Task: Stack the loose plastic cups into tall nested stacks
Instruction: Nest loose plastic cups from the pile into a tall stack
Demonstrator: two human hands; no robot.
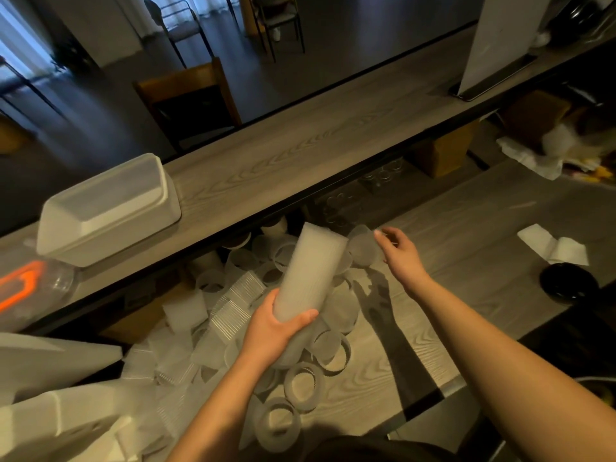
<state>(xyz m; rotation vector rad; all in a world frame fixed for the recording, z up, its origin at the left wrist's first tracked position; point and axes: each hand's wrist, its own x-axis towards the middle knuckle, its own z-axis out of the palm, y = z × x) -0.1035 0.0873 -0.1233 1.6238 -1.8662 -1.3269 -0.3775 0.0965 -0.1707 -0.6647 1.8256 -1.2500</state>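
Note:
My left hand grips the lower end of a tall nested stack of frosted plastic cups, which leans up and away over the counter. Just right of the stack's top, my right hand pinches the rim of a single frosted cup. Below and around both hands lies a heap of several loose frosted cups, some on their sides with open mouths showing. Another ribbed stack of clearer cups lies flat in the heap to the left.
A raised wooden shelf runs along the back, carrying a white plastic box. White foam pieces crowd the lower left. On the counter to the right lie a folded white napkin and a black round object.

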